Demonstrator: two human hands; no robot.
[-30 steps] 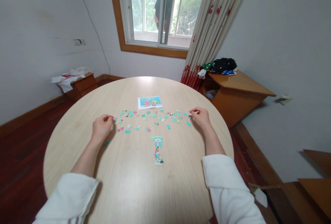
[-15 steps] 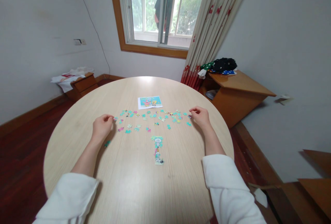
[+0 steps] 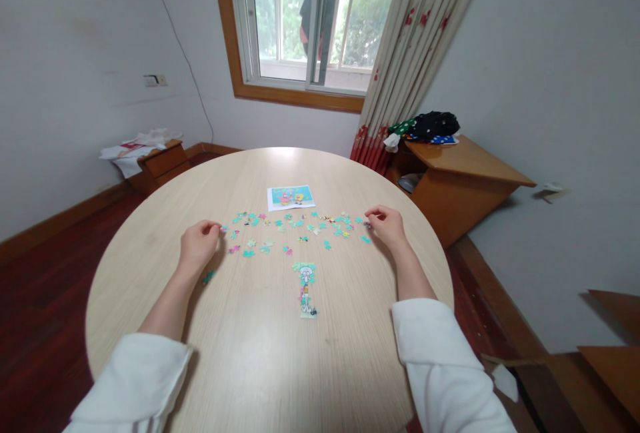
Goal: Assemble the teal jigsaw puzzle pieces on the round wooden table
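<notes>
My left hand (image 3: 200, 246) is closed at the left end of a scatter of jigsaw pieces, its fingertips pinched at a small turquoise and pink puzzle piece (image 3: 225, 228). Across the table, my right hand (image 3: 387, 225) has thumb and forefinger together at a dark purple puzzle piece (image 3: 369, 225). Between the hands lie several loose turquoise, yellow and pink pieces (image 3: 249, 254). Nearer to me is a joined upright strip of puzzle (image 3: 307, 290) showing a cartoon figure. One turquoise piece (image 3: 208, 277) lies beside my left wrist.
A printed reference picture (image 3: 291, 198) lies behind the pieces on the round wooden table (image 3: 250, 366). Beyond the table's right edge stands a wooden cabinet (image 3: 470, 160) with clothes (image 3: 433, 126) on it. A person (image 3: 307, 16) shows partly through the window.
Both hands stay almost where they were, with their fingers in the same pose. The pieces and the joined strip look unchanged; the view has shifted very slightly.
</notes>
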